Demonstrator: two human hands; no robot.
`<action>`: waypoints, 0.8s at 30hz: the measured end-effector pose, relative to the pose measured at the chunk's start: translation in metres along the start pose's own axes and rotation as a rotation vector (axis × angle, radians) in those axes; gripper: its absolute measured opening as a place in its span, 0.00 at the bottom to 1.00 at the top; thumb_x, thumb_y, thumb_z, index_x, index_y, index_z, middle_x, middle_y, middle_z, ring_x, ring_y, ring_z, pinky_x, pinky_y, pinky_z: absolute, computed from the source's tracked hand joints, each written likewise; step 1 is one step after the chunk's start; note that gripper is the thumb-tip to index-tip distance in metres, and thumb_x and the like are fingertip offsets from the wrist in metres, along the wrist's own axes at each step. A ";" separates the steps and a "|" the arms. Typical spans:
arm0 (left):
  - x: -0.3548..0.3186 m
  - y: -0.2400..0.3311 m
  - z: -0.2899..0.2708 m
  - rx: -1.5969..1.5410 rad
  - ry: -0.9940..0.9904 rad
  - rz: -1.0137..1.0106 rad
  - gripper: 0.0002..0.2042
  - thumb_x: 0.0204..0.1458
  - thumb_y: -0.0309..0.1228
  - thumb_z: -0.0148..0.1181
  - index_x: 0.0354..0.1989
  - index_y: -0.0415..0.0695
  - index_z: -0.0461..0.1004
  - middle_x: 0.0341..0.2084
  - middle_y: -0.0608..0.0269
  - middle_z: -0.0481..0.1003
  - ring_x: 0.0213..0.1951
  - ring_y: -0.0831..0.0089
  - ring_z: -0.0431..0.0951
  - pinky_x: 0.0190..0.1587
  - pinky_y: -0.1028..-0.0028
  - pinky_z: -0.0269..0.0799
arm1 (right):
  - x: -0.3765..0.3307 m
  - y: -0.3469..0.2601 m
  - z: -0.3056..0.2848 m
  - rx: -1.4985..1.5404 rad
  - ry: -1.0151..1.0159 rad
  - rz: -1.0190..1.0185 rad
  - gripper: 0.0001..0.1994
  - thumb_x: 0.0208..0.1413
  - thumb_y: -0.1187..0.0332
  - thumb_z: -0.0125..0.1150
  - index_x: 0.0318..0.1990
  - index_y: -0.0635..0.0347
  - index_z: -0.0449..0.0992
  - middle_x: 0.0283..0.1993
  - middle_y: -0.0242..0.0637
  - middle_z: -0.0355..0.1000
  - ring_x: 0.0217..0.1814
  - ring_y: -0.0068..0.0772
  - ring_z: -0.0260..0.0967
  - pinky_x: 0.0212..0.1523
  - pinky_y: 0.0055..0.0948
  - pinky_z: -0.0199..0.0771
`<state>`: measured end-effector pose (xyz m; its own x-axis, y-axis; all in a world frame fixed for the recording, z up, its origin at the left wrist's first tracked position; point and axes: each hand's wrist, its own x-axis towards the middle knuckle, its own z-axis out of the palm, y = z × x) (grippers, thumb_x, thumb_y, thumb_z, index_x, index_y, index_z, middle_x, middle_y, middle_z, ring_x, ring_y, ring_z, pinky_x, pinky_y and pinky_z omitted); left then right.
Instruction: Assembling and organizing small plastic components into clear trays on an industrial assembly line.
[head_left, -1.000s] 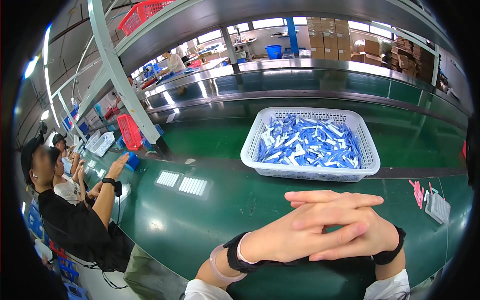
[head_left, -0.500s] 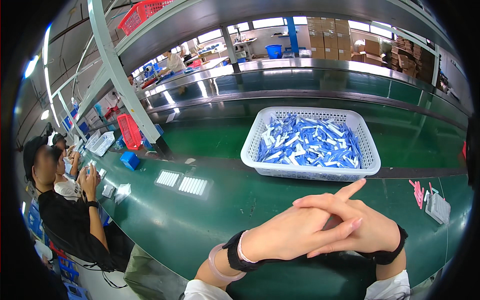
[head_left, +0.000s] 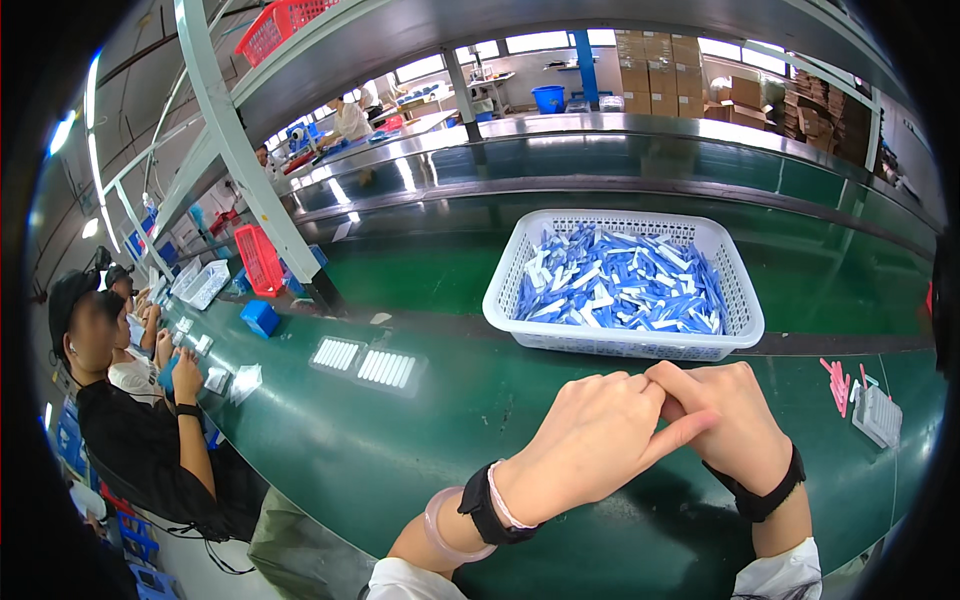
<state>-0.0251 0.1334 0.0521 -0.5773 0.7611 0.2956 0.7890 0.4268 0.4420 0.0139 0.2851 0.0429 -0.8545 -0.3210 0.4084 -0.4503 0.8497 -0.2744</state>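
Observation:
My left hand [head_left: 590, 440] and my right hand [head_left: 735, 415] meet over the near side of the green table, in front of a white basket. Their fingers are curled and folded against each other, with the left thumb lying across the right hand. No object shows in either one; the palms are turned down and hidden. Black bands circle both wrists, and a clear bangle sits on the left forearm. Just beyond the hands, the white perforated basket [head_left: 745, 305] is heaped with slim blue and white plastic pieces [head_left: 620, 280].
Left of my hands lies a clear tray of white sticks [head_left: 388, 368]. To the right are pink sticks [head_left: 837, 388] and a clear rack-like block [head_left: 877, 417]. A blue box [head_left: 260, 318] and a red basket [head_left: 259, 262] stand farther left, near a seated co-worker [head_left: 130, 420].
My hands were loosely interlaced with fingers stretched out; now the fingers are curled together and the wrists are more arched. At the left, the co-worker's hands have lowered and hold something blue-green.

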 end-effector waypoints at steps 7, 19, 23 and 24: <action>-0.001 -0.004 0.001 0.083 0.111 0.161 0.21 0.49 0.46 0.54 0.22 0.36 0.70 0.19 0.54 0.71 0.26 0.58 0.73 0.30 0.67 0.68 | -0.001 0.001 0.000 -0.071 0.093 -0.059 0.05 0.44 0.70 0.53 0.26 0.55 0.63 0.14 0.32 0.65 0.17 0.33 0.66 0.16 0.30 0.61; -0.002 -0.003 -0.002 0.076 0.065 0.160 0.21 0.48 0.46 0.55 0.20 0.37 0.71 0.17 0.55 0.70 0.23 0.60 0.72 0.27 0.68 0.68 | -0.003 0.000 -0.001 -0.056 0.070 -0.079 0.06 0.44 0.69 0.54 0.26 0.55 0.63 0.12 0.31 0.64 0.15 0.33 0.65 0.14 0.29 0.59; -0.003 -0.003 -0.002 0.089 0.121 0.207 0.20 0.46 0.45 0.57 0.19 0.38 0.70 0.16 0.57 0.69 0.21 0.61 0.71 0.25 0.69 0.66 | -0.003 0.000 -0.002 -0.075 0.104 -0.110 0.06 0.43 0.69 0.54 0.25 0.54 0.63 0.12 0.30 0.63 0.14 0.30 0.64 0.14 0.28 0.58; -0.003 -0.003 -0.002 0.089 0.122 0.207 0.20 0.46 0.45 0.57 0.19 0.38 0.70 0.16 0.57 0.69 0.21 0.61 0.71 0.25 0.69 0.66 | -0.004 -0.001 -0.003 -0.075 0.104 -0.110 0.06 0.43 0.69 0.54 0.25 0.54 0.63 0.12 0.30 0.63 0.14 0.30 0.64 0.14 0.28 0.58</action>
<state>-0.0264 0.1283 0.0517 -0.4182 0.7747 0.4742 0.9053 0.3131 0.2869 0.0180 0.2866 0.0439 -0.7677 -0.3720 0.5218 -0.5158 0.8419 -0.1586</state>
